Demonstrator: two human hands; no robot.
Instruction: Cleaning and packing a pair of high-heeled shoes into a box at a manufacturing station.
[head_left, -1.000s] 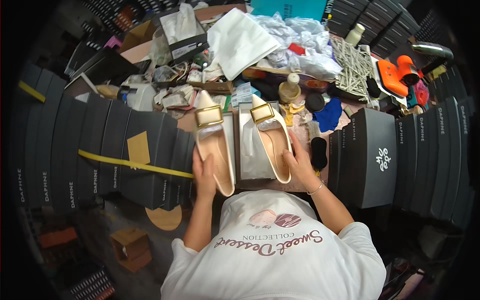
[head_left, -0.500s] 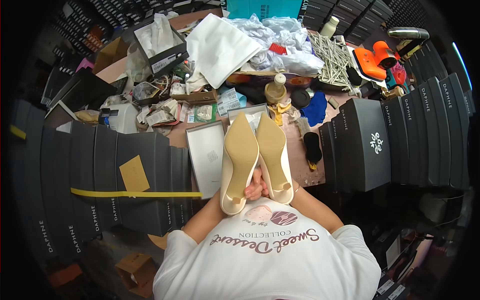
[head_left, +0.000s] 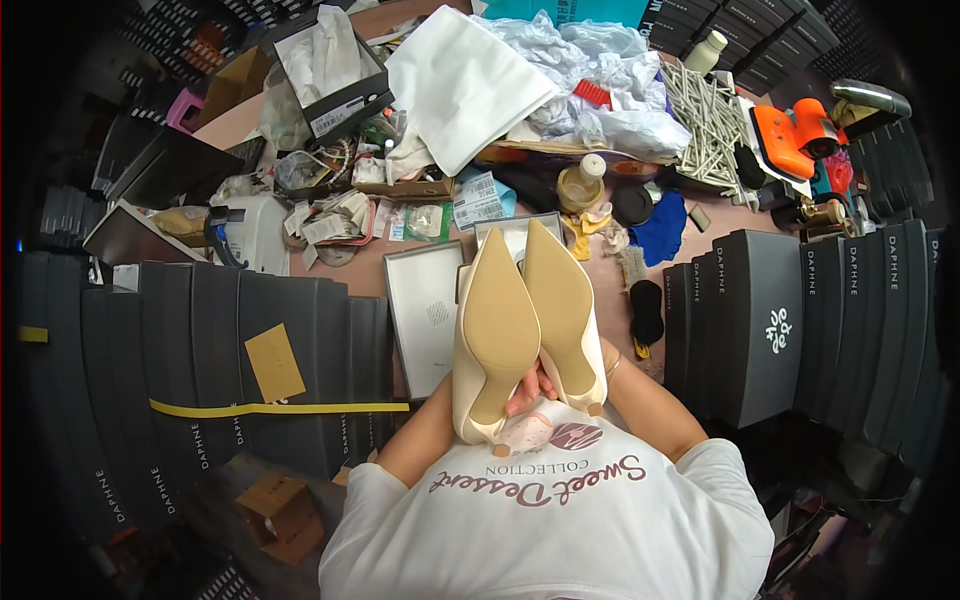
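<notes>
Cluttered pink tabletop [head_left: 330, 275] is lying in front of me, hemmed in by stacks of dark shoe boxes [head_left: 200, 340] on my left and more dark boxes [head_left: 770, 320] on my right. Half a second ago I was already holding the two cream pumps soles-up; since then they are sitting a little lower and closer to my chest, and a second ago they were lying uppers-up on the open box with my hands on their heels. Now I am holding the left shoe [head_left: 495, 335] and the right shoe [head_left: 562, 310] side by side, touching, tan soles facing me and pointed toes aiming away toward the table. My right hand [head_left: 530, 385] is showing between the heels, fingers curled around the shoes from beneath. My left hand is hidden behind the left shoe, so I cannot tell how it is gripping, though my forearm is running straight up to that heel. Behind the shoes, the open shoe box [head_left: 505, 232] and its lid [head_left: 425, 318] are resting on the table, with a white dust bag [head_left: 460, 85] and crumpled white paper [head_left: 600, 70] lying farther back.
</notes>
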